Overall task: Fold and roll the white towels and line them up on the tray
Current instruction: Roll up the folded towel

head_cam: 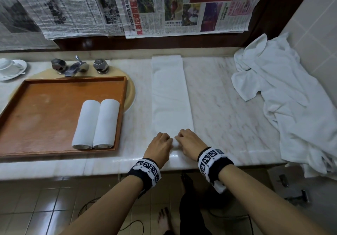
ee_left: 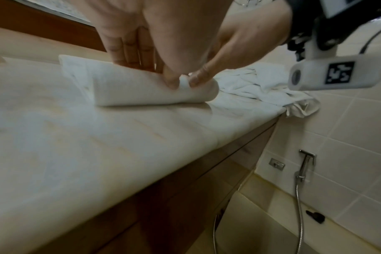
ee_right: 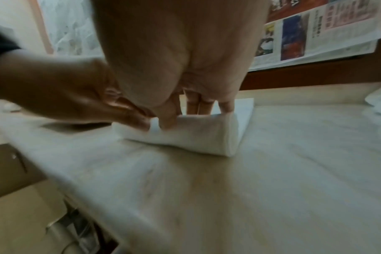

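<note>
A: Where is the towel?

B: On the table, folded into a long strip that runs from the back edge toward the person; its near end is rolled up, and both hands sit on that roll, close to the front edge.

A: How do the hands hold it?

B: The left hand covers the left part of the roll, the right hand the right part; they lie side by side, nearly touching; in the wrist views the fingers curl over the top of the roll and the thumbs press into its near side, so each hand grips the towel.

A: How thick is the roll?

B: Thin; most of the strip lies flat beyond the knuckles.

A: And the tray?

B: To the left of the hands, on the same table; two rolled towels lie in it side by side, touching, against its right wall.

A: Anything else?

B: A pile of loose white cloth lies at the right end of the table, well apart from the hands; a tap stands behind the tray; newspaper hangs on the wall.
</note>
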